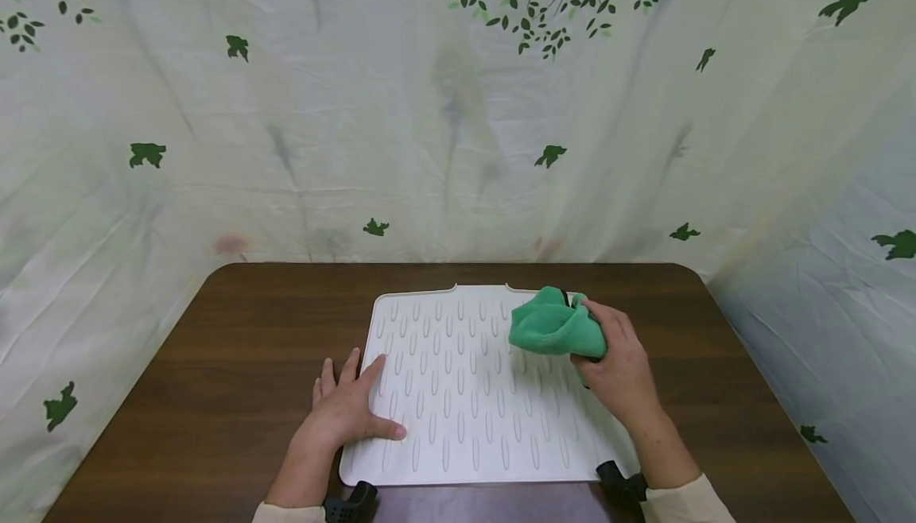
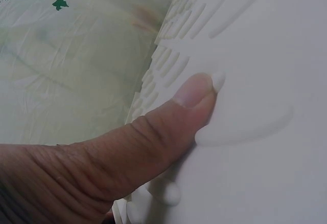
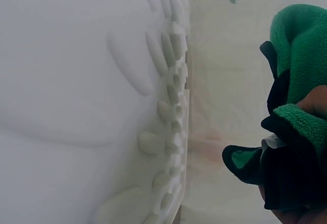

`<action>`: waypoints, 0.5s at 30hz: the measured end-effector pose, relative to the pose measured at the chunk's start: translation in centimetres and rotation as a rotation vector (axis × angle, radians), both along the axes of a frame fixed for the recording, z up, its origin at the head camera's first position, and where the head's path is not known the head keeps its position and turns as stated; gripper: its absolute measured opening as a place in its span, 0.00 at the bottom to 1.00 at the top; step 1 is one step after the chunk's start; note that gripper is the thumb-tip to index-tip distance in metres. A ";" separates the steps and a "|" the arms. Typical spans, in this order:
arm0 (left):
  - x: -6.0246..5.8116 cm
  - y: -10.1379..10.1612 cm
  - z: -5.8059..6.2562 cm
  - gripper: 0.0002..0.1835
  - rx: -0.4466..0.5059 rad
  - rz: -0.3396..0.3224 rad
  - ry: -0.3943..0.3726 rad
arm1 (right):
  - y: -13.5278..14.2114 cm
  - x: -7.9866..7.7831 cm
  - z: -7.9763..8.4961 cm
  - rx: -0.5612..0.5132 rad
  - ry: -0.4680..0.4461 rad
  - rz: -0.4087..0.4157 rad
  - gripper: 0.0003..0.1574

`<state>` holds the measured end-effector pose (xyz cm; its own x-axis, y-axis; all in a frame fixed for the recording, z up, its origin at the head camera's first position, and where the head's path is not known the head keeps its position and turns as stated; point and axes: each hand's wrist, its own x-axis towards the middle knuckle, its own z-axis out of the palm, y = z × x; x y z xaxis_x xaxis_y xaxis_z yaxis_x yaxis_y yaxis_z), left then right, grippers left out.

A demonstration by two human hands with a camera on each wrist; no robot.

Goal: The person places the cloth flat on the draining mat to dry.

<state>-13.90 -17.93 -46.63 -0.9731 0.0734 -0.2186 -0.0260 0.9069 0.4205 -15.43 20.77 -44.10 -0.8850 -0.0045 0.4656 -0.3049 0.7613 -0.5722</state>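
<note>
A white mat [image 1: 458, 396] with rows of raised oval ridges lies flat on the table. My left hand [image 1: 351, 412] rests on its left edge with fingers spread, the thumb lying on the surface among the ridges; the left wrist view shows that thumb [image 2: 173, 116] close up. Bunched in my right hand [image 1: 621, 360] is a green cloth [image 1: 554, 324] with dark edging, held over the mat's upper right part. In the right wrist view the cloth [image 3: 304, 50] shows fuzzy pile, a dark border and a small pale tag, apart from the ridged surface. Most of the right fingers are hidden behind it.
The brown wooden table [image 1: 265, 332] extends on both sides of the mat and behind it. A pale curtain [image 1: 429, 149] with leaf prints hangs behind the table and along its sides. Black straps [image 1: 351, 503] circle both wrists near the table's front edge.
</note>
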 end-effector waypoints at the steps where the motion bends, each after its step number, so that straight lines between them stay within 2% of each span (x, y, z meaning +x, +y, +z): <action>1: 0.0 0.0 0.0 0.69 -0.001 -0.001 0.000 | -0.1 0.0 0.0 -0.002 -0.001 0.003 0.52; 8: 0.0 0.0 0.0 0.69 0.001 0.000 0.004 | -0.5 0.2 0.1 0.003 -0.007 0.013 0.52; 15: 0.1 0.0 0.1 0.68 0.003 -0.006 0.008 | -0.8 0.2 0.0 0.011 0.036 0.036 0.53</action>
<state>-13.81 -17.93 -46.57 -0.9742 0.0798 -0.2110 -0.0176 0.9057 0.4236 -15.18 19.95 -44.07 -0.8667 -0.0411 0.4971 -0.3524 0.7557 -0.5520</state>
